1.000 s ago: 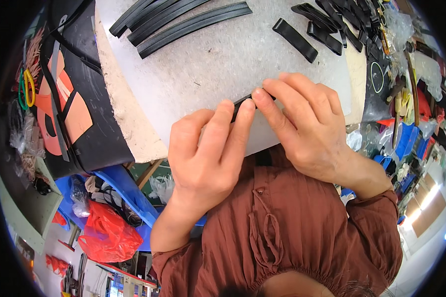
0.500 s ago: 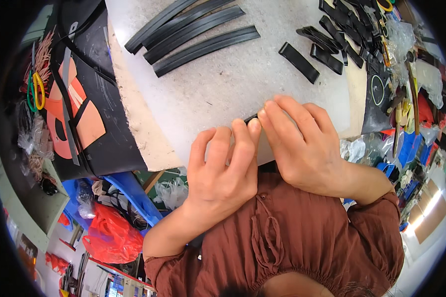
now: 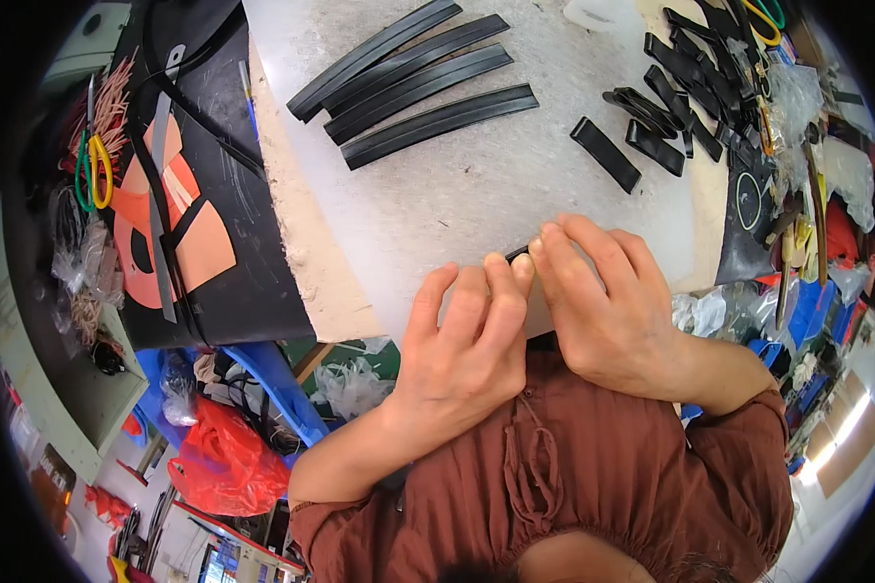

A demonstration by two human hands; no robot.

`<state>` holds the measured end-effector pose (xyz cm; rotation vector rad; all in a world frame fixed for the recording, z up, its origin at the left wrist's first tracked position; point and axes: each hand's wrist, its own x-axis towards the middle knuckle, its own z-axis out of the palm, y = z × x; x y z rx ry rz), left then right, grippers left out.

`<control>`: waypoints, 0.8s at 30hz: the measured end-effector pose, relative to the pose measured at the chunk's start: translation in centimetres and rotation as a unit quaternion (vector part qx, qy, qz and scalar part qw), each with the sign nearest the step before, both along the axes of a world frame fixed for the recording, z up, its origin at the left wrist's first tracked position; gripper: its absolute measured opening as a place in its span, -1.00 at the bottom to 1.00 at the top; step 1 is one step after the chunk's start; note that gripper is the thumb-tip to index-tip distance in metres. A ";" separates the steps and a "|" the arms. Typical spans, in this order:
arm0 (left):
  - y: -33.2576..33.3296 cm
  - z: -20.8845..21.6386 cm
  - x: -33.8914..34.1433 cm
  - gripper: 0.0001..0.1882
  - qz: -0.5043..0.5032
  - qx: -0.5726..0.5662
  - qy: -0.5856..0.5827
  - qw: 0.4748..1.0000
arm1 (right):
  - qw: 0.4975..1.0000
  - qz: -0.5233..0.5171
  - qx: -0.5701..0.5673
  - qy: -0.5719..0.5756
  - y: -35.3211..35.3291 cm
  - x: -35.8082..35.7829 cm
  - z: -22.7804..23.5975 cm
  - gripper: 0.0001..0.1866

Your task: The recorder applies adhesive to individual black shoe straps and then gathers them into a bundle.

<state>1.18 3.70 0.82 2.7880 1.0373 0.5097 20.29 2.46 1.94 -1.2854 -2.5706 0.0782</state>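
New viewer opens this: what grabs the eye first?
Probably the bare left hand and bare right hand, pinching a mostly hidden thin black piece over the pale sheet's near edge. Next, four long flat black strips fanned across its upper left, then the crumpled bright red plastic bag at lower left.

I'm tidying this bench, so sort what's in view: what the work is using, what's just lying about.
Seemingly in use:
- black piece between left hand and right hand
- flat black strips
- white sheet

Probably lying about:
- scissors
- red bag
- orange pieces
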 end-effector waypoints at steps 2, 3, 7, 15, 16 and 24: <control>0.0 0.0 0.0 -0.54 -0.001 0.000 0.002 1.000 | 1.000 0.001 0.005 0.004 0.0 0.0 -0.2 -0.64; -0.1 0.1 -0.1 -0.54 0.000 0.001 0.003 1.000 | 1.000 0.002 0.007 0.005 0.0 0.0 -0.3 -0.64; -0.2 0.0 -0.1 -0.53 0.003 0.006 0.006 1.000 | 1.000 0.000 -0.002 0.006 0.0 -0.2 -0.1 -0.63; -0.3 -0.1 -0.1 -0.55 0.002 0.015 0.006 1.000 | 0.999 0.005 -0.046 0.003 0.0 -0.1 0.5 -0.52; -0.2 0.0 0.0 -0.55 0.002 0.017 0.007 1.000 | 0.999 0.003 -0.044 0.003 0.0 -0.1 0.5 -0.52; -0.2 0.0 0.0 -0.53 -0.002 0.003 0.008 1.000 | 1.000 0.002 -0.004 0.009 0.1 -0.2 0.1 -0.62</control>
